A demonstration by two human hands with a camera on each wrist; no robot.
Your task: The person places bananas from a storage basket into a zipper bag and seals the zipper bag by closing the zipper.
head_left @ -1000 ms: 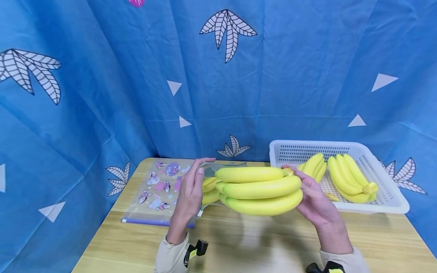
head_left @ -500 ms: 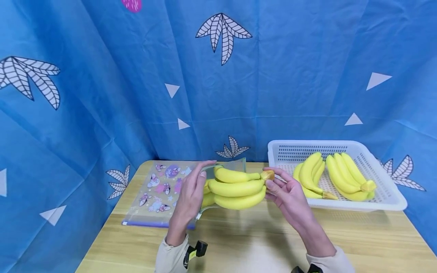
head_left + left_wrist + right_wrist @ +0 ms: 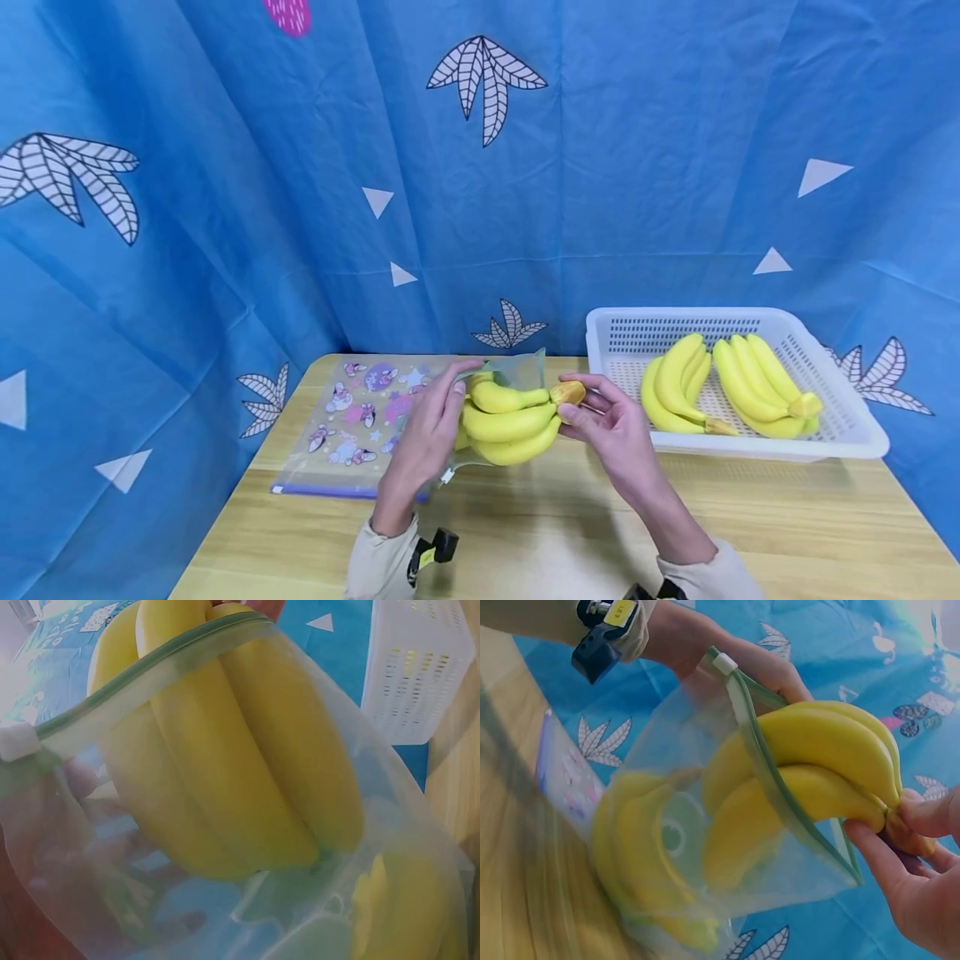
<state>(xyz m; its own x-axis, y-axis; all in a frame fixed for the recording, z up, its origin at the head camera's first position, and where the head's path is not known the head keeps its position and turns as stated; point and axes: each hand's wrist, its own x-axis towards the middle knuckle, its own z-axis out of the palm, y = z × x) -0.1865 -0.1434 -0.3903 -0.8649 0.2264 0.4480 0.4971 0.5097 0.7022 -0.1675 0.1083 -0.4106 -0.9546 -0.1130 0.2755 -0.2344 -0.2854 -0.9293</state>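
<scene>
A yellow banana bunch (image 3: 510, 421) hangs tips-first in the mouth of a clear zip bag (image 3: 525, 368). My right hand (image 3: 577, 398) pinches the bunch by its brown stem (image 3: 567, 392). The bag's near rim is held up and open by my left hand (image 3: 459, 379). In the right wrist view the bunch (image 3: 817, 750) is half past the green zip strip (image 3: 769, 772), and another bunch (image 3: 637, 847) lies deeper inside the bag. The left wrist view shows the bananas (image 3: 225, 750) crossing the zip strip (image 3: 150, 675).
A white perforated basket (image 3: 847, 433) at the right of the wooden table (image 3: 750, 517) holds two more banana bunches (image 3: 675, 383) (image 3: 757, 387). A flat stack of cartoon-printed zip bags (image 3: 352, 417) lies at the back left. Blue patterned cloth hangs behind and on both sides.
My right hand has carried the bunch leftward and lower, from in front of the basket into the bag's mouth. My left hand kept holding the bag open.
</scene>
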